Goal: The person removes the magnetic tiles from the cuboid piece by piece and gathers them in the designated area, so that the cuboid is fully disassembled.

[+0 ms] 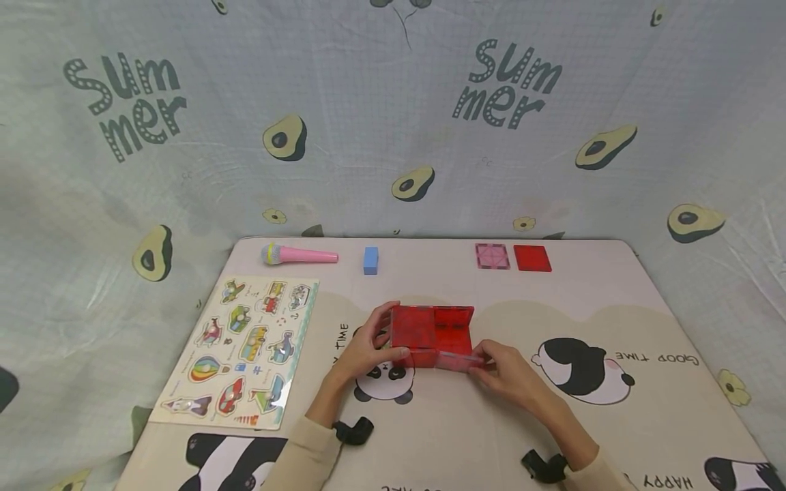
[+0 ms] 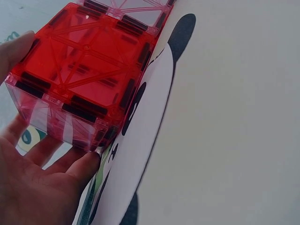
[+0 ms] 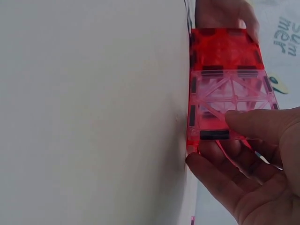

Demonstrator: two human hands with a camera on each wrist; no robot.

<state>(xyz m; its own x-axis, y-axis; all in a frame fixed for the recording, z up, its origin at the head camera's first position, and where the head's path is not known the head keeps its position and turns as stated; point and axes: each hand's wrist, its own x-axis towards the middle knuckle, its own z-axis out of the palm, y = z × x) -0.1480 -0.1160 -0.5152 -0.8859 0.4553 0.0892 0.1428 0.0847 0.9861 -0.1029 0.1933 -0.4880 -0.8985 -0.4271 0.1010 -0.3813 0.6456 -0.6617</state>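
Note:
Translucent magnetic tiles, red and pink, form a cube (image 1: 413, 329) with an open-topped section (image 1: 453, 334) joined to its right. My left hand (image 1: 367, 346) holds the cube from its left side, thumb at the front and fingers round the far side. In the left wrist view a pink tile (image 2: 56, 115) makes the cube's left wall, beside the red front tile (image 2: 86, 51). My right hand (image 1: 506, 372) pinches a pink tile (image 3: 234, 91) at the front of the right section, thumb on its outer face.
Along the table's far edge lie a pink toy microphone (image 1: 303, 255), a blue block (image 1: 371, 260), a loose pink tile (image 1: 492, 256) and a loose red tile (image 1: 532, 258). A vehicle picture puzzle board (image 1: 295, 361) lies on the left. Behind the table hangs an avocado-print cloth (image 1: 356, 88).

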